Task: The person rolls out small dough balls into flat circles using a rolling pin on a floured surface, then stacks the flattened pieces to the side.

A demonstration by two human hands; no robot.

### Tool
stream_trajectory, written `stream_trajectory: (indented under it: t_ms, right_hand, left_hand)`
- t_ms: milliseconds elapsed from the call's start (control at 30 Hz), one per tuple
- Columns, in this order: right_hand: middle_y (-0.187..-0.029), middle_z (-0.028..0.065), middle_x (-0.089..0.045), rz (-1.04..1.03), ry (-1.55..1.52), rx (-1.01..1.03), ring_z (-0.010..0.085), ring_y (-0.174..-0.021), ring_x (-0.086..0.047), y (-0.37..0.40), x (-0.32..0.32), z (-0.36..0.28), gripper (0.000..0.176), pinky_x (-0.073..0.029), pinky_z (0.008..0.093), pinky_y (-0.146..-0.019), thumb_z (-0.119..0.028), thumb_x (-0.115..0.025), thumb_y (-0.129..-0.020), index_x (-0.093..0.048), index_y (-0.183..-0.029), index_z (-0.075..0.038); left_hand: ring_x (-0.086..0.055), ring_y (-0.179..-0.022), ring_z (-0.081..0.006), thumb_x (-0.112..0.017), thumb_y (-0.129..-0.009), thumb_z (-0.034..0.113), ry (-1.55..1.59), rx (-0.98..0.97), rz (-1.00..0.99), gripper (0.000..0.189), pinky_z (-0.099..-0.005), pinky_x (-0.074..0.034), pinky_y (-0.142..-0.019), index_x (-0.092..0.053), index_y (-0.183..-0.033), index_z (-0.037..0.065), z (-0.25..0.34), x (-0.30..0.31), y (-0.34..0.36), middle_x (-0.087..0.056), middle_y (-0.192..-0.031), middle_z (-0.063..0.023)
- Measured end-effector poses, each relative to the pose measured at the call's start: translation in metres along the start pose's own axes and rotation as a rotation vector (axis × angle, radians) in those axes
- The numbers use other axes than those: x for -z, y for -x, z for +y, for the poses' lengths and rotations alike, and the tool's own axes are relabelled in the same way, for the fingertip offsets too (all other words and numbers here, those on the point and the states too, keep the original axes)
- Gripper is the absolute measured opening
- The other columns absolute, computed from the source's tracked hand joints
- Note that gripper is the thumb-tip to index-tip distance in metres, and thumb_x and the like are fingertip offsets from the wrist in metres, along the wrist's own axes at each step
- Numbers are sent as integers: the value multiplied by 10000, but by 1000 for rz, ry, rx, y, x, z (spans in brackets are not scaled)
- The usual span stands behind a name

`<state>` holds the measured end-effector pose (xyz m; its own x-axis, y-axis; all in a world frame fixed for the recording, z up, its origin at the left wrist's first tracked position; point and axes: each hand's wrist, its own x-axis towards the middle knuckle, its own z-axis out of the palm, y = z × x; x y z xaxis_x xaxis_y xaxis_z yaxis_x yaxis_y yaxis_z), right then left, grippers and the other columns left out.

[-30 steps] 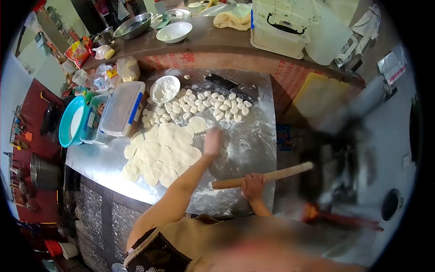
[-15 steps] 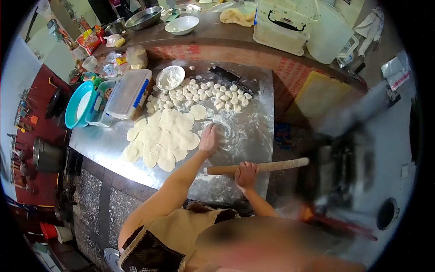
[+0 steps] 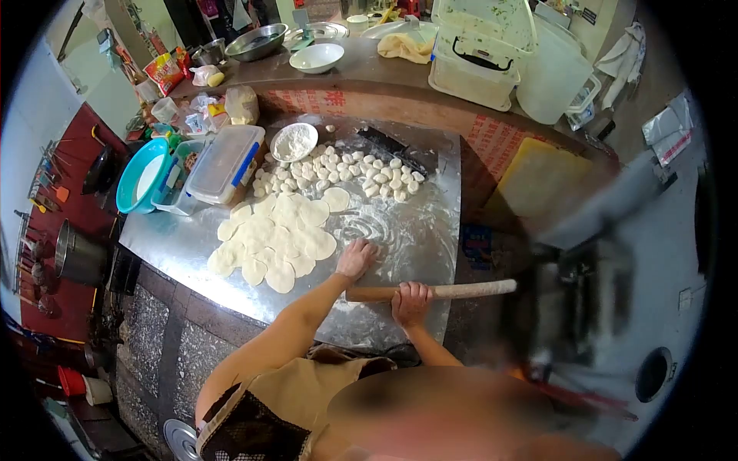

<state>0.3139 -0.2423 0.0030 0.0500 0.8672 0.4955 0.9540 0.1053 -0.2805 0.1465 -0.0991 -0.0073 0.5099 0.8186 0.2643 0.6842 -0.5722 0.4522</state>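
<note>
My right hand (image 3: 412, 302) is wrapped round a wooden rolling pin (image 3: 473, 290), gripping it left of its middle. The pin lies crosswise over the metal tabletop (image 3: 169, 242), its floury right end past the edge. Palm down on the floured surface, my left hand (image 3: 357, 259) has its fingers bent and together; anything under them is hidden. Left of it, thin round dough wrappers (image 3: 273, 237) lie spread and overlapping. Beyond are many small dough pieces (image 3: 338, 165) dusted with flour. A white bowl of flour (image 3: 294, 142) stands behind these pieces.
A lidded plastic box (image 3: 224, 165) and a turquoise basin (image 3: 144, 175) stand at the table's left. A black object (image 3: 390, 148) lies along the back. The raised ledge behind holds a white bowl (image 3: 317, 58), a metal bowl (image 3: 257, 42) and a clear bin (image 3: 473, 77).
My left hand has drawn slightly towards me, its fingers now more bent. My right hand still grips the rolling pin, which has shifted little. The whole view has tilted slightly.
</note>
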Motion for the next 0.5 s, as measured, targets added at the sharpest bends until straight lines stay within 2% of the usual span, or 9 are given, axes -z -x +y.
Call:
stream_trajectory:
  t_ms: [133, 200, 233, 300, 367, 433, 467, 500]
  right_hand:
    - [-942, 108, -545, 9, -14, 10, 307, -944, -496, 3, -1, 2, 255, -331, 457, -904, -286, -471, -858, -563, -955, -68]
    - [-951, 110, -539, 75, -8, 32, 311, -943, -491, 3, -4, 1, 246, -336, 466, -902, -277, -483, -854, -560, -962, -69]
    - [-951, 110, -539, 68, -10, 28, 311, -943, -491, 4, -5, 0, 246, -336, 466, -902, -277, -483, -854, -560, -962, -69]
    - [-975, 117, -539, 91, -34, 25, 318, -939, -490, 4, -5, 0, 248, -337, 475, -904, -271, -488, -853, -561, -976, -69]
    - [-978, 117, -550, 64, 2, 37, 319, -933, -496, 4, -5, 2, 265, -341, 477, -901, -282, -473, -854, -571, -978, -69]
    - [-977, 115, -562, -64, 8, -57, 313, -929, -502, 5, -10, 3, 288, -344, 479, -897, -299, -459, -851, -585, -972, -71]
    - [-965, 113, -570, -10, 7, -41, 311, -922, -507, 6, -13, 4, 312, -347, 478, -891, -320, -435, -850, -594, -954, -73]
    - [-973, 118, -571, 36, 20, -26, 311, -914, -508, 8, -17, 5, 316, -348, 476, -886, -325, -425, -847, -595, -948, -78]
  left_hand:
    - [-513, -971, -303, -603, -791, 276, -115, 93, -66, 333, -411, -415, -844, -557, -1082, 121, 3, -2, -7, -535, -1077, -96]
    - [-499, -1009, -297, -600, -794, 327, -153, 53, 107, 403, -410, -385, -867, -534, -1141, 132, 3, -4, -7, -522, -1094, -94]
    - [-499, -1009, -297, -600, -794, 327, -152, 56, 99, 403, -410, -385, -867, -534, -1141, 132, 2, -5, -6, -522, -1094, -94]
    - [-453, -1089, -328, -586, -820, 343, -97, 79, 58, 485, -444, -350, -932, -469, -1246, 144, 0, -6, -5, -480, -1185, -117]
    - [-451, -1089, -351, -664, -755, 381, -77, 139, -34, 609, -441, -361, -923, -451, -1257, 110, 0, -1, -8, -484, -1174, -137]
    - [-456, -1078, -353, -747, -646, 319, 97, 143, -14, 732, -442, -371, -923, -426, -1263, 89, -14, -3, -7, -489, -1153, -148]
    - [-458, -1068, -380, -780, -596, 250, 194, 97, -76, 798, -459, -379, -920, -404, -1276, 68, -22, 2, -9, -490, -1144, -179]
    - [-471, -1056, -388, -784, -573, 196, 189, -29, 29, 817, -456, -399, -906, -398, -1281, 62, -35, -2, -5, -498, -1139, -189]
